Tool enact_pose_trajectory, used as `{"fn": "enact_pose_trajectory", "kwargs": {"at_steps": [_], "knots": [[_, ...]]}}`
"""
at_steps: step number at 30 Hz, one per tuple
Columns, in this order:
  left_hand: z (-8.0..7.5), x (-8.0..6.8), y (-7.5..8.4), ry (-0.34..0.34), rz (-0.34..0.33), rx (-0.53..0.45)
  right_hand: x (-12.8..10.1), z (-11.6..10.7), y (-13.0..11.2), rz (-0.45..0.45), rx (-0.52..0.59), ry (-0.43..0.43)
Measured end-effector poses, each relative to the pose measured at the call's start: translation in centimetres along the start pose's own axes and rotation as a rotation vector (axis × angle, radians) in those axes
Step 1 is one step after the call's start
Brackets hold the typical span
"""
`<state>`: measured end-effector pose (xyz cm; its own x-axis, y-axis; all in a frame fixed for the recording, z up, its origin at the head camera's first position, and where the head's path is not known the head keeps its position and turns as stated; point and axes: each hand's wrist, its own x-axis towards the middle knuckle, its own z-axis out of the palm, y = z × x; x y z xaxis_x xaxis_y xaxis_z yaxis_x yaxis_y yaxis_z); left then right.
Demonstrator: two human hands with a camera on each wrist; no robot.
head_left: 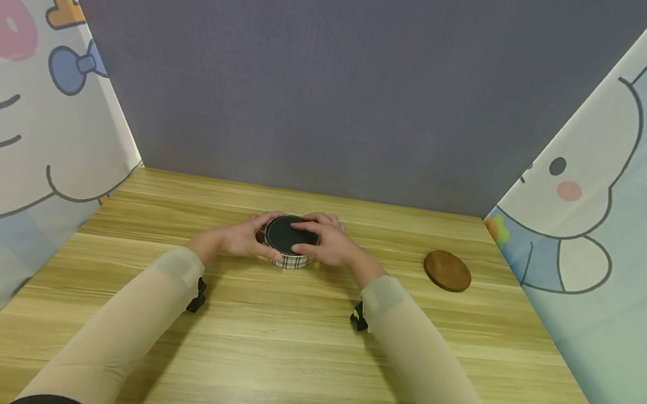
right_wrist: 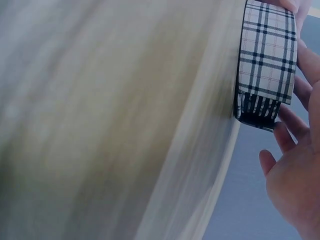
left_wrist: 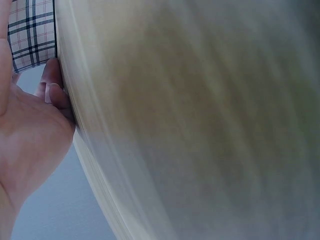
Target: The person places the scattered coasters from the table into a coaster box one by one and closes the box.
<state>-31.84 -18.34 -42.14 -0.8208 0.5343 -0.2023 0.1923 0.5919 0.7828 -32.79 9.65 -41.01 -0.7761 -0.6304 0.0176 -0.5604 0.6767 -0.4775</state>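
The round box sits at the middle of the head view, on the far half of the wooden table, with a dark lid on top and a plaid side wall below it. It looks light and fairly stiff, probably card or thin tin, so you likely need little force. The plaid wall seems to give better purchase than the smooth lid; take it on opposite sides, low on the wall, and avoid squeezing the lid rim, which might dent or pop loose.

Your left hand cups the box from the left of the frame, fingers curled against its side; the left wrist view shows fingertips pressed where the plaid wall meets the table. Your right hand comes in from the right, fingers draped over the lid and curled down the far side, so both hands are grasping the box. In the right wrist view the lower fingers stand a little off the wall.

Both forearms, in pale sleeves, angle in from the lower corners and meet at the box. A brown disc lies well apart at centre right.
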Motion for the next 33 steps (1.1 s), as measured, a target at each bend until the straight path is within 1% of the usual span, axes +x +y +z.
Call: {"fn": "enact_pose_trajectory", "kwargs": {"at_steps": [6, 13, 18, 22, 26, 30, 33], "knots": [[0.0, 0.2, -0.3, -0.014, 0.005, -0.008, -0.1, -0.1, -0.1, -0.003, 0.01, -0.009], [0.1, 0.2, -0.3, -0.008, -0.008, -0.036, -0.1, 0.1, -0.3, 0.042, 0.026, -0.01], [0.1, 0.3, -0.2, -0.002, -0.016, -0.027, -0.1, 0.1, -0.5, 0.064, 0.032, -0.011], [0.0, 0.2, -0.4, 0.001, -0.018, -0.016, -0.1, 0.1, -0.5, 0.059, 0.021, -0.022], [-0.1, 0.0, -0.3, 0.003, -0.022, -0.008, -0.3, 0.2, -0.3, 0.03, 0.008, -0.042], [0.0, 0.0, -0.2, 0.011, -0.025, 0.008, -1.1, 0.0, 0.0, 0.003, 0.049, -0.028], [0.0, 0.2, -0.3, 0.012, -0.018, 0.005, -2.4, -0.4, 0.5, 0.004, 0.126, -0.009]]}}
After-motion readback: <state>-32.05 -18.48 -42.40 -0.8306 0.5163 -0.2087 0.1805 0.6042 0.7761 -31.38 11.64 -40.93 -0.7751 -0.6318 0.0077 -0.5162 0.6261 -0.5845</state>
